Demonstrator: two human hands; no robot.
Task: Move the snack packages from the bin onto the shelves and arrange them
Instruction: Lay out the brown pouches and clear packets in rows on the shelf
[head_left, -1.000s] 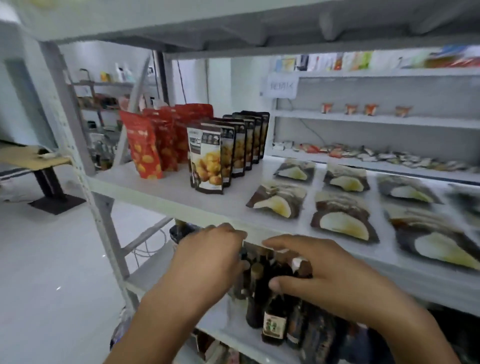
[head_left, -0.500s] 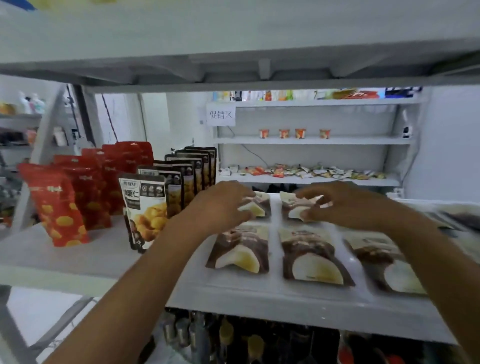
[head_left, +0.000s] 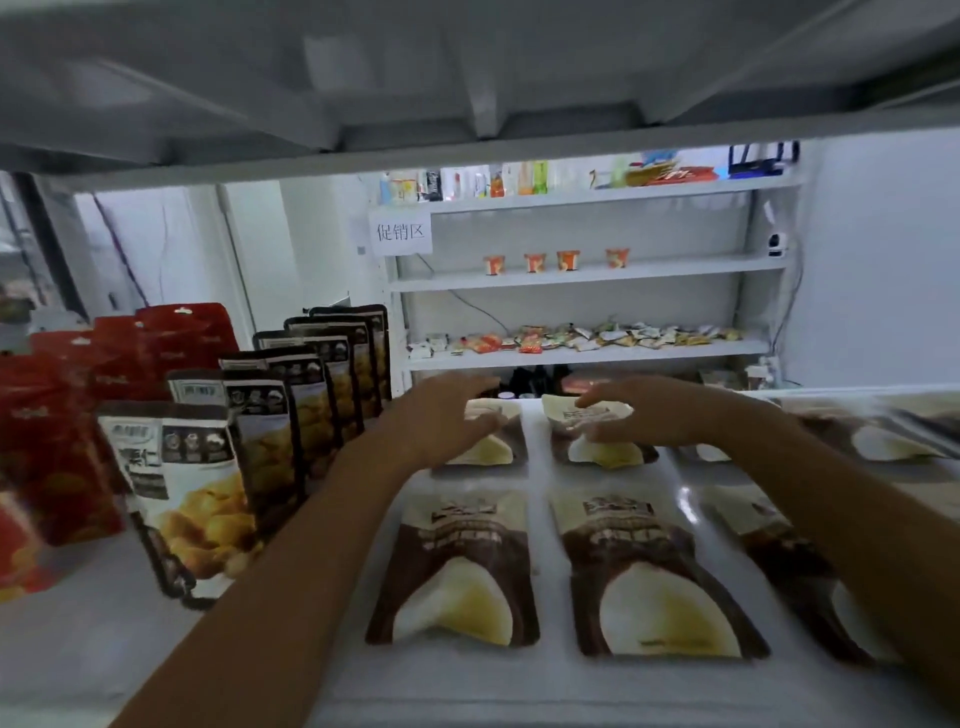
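Snack packages (head_left: 457, 566) mostly laid flat in rows on the shelf (head_left: 78, 649) at centre frame, bin out of view so remaining count unknown; left hand (head_left: 441, 421) and right hand (head_left: 654, 415) rest straight, relaxed fingers on the two back-row pouches (head_left: 608, 454), likely final straightening.

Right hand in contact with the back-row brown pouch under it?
Touching. Head view: the right hand lays its thumb and forefinger flat on the back-row brown pouch, with the pouch's label showing between them and no gap visible.
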